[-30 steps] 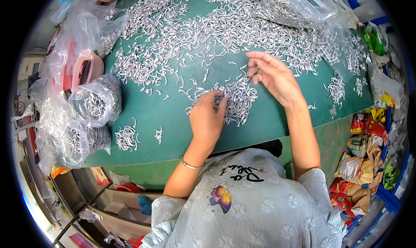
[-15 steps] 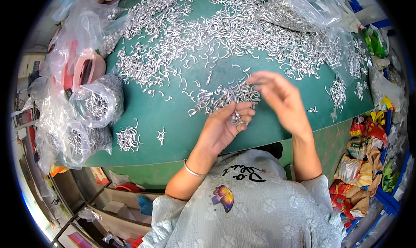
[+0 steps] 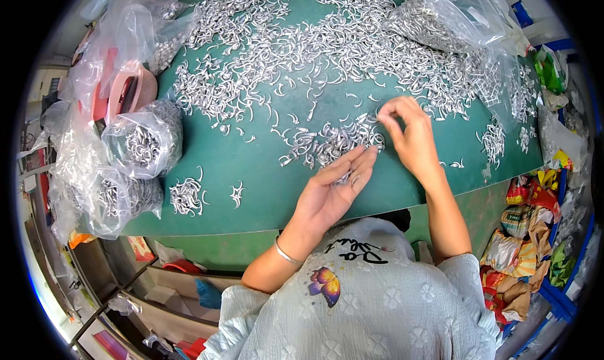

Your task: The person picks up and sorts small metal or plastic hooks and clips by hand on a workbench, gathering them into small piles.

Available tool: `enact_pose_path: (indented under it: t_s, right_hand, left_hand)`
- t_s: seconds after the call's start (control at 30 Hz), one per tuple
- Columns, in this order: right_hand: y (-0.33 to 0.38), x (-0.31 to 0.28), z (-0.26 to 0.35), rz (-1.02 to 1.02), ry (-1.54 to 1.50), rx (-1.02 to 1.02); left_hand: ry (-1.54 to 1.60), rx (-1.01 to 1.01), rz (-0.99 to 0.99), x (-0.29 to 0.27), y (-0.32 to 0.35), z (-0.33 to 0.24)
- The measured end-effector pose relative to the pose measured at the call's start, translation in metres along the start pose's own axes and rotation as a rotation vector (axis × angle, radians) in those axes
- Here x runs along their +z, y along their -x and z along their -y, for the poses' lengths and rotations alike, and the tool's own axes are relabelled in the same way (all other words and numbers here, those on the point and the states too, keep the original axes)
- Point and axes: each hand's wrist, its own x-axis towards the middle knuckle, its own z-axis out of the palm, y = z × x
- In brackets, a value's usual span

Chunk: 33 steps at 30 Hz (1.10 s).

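Observation:
Small curved silver metal pieces (image 3: 327, 141) lie in a loose heap in front of me on the green table (image 3: 264, 196). Beside the near edge of this heap is my left hand (image 3: 333, 190), palm turned partly up and fingers stretched out. Some silver shows between its thumb and fingers; I cannot tell whether it rests in the hand. My right hand (image 3: 412, 137) is at the heap's right side, thumb and forefinger pinched together. Whatever is between those fingertips is too small to make out.
A large spread of similar pieces (image 3: 352, 45) covers the table's far part. Filled clear plastic bags (image 3: 148, 143) and a pink basket (image 3: 139, 86) stand at left. Another filled bag (image 3: 428, 20) lies far right. Small piles (image 3: 187, 196) sit nearer. Colourful packages (image 3: 513, 250) line the right.
My left hand's curled fingers have straightened. The right hand, blurred with its fingers extended before, has drawn its thumb and forefinger into a pinch beside the heap. The view has shifted slightly.

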Motion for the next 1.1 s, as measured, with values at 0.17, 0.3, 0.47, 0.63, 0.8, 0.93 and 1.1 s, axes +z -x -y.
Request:
enact_pose_path:
  t_s: [0.17, 0.3, 0.47, 0.63, 0.8, 0.93, 1.1]
  right_hand:
    - [-0.024, 0.009, -0.012, -0.114, 0.268, -0.175]
    - [-0.022, 0.012, -0.012, -0.016, 0.350, -0.110]
    - [-0.007, -0.008, 0.023, 0.320, -0.249, 0.027]
    - [-0.031, 0.019, 0.002, 0.081, 0.226, -0.096]
    - [-0.022, 0.020, -0.004, 0.095, 0.362, -0.166]
    - [-0.014, -0.002, 0.011, 0.229, -0.162, 0.088]
    - [0.002, -0.009, 0.021, 0.327, -0.257, -0.079]
  left_hand:
    - [-0.017, -0.049, 0.112, 0.000, -0.003, -0.002]
    - [0.429, -0.229, 0.363, -0.023, -0.013, -0.002]
    - [-0.033, 0.040, -0.134, 0.023, -0.009, 0.005]
    - [-0.100, -0.076, 0.208, -0.014, -0.018, 0.000]
    - [-0.252, -0.035, 0.131, -0.017, -0.009, 0.000]
    - [-0.334, 0.064, -0.169, 0.016, -0.004, 0.005]
    - [-0.237, 0.142, -0.243, 0.022, -0.007, 0.011]
